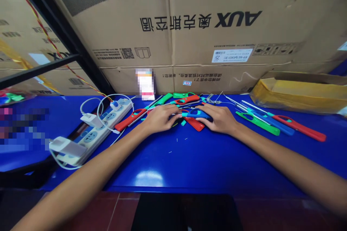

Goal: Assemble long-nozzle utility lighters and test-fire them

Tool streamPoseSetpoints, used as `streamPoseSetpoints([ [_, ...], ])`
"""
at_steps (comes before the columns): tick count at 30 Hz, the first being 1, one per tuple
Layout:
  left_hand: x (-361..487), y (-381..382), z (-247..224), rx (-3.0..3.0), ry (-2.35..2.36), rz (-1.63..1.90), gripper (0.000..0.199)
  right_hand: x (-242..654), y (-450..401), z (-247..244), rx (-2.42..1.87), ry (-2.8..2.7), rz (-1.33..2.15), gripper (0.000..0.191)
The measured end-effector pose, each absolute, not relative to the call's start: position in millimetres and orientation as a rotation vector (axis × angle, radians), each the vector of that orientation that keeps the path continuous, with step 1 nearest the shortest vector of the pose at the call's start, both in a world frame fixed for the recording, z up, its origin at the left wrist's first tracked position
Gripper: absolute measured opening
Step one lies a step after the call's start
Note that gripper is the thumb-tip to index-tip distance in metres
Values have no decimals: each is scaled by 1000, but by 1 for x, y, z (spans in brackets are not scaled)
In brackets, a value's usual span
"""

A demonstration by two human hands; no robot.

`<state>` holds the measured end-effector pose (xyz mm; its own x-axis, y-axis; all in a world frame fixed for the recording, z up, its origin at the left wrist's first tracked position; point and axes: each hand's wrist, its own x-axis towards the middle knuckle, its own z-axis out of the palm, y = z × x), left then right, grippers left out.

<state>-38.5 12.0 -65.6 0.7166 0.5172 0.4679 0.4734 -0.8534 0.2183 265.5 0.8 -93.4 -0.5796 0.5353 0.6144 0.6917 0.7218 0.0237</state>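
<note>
Take the blue lighter (200,114) as the clock's centre! Out towards eight o'clock, a power strip (110,117); nearer, towards nine, a red lighter (131,120). Here's the left hand (163,119) at nine, fingers curled by the blue one's teal front; whether they pinch it, I can't tell. The right hand (220,118), at three, grips the blue body, thumb underneath. Good form here: right grip firm, left fingertips light, parts lined up, no twisting, clear of the red piece (197,125) just below. Further out towards three, a green lighter (257,122) lies among others.
</note>
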Motion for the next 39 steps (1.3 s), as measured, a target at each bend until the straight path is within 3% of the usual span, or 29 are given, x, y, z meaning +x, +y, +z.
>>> streamPoseSetpoints([
  [11, -51, 26, -54, 2884, 886, 578, 34, 261, 2, -96, -1066, -2333, -172, 45],
  [22, -100, 52, -37, 2573, 1107, 679, 25, 274, 13, -106, -1104, -2261, -185, 43],
  [39, -101, 51, -41, 2381, 1069, 697, 19, 270, 7, -99, -1115, -2301, -238, 42],
])
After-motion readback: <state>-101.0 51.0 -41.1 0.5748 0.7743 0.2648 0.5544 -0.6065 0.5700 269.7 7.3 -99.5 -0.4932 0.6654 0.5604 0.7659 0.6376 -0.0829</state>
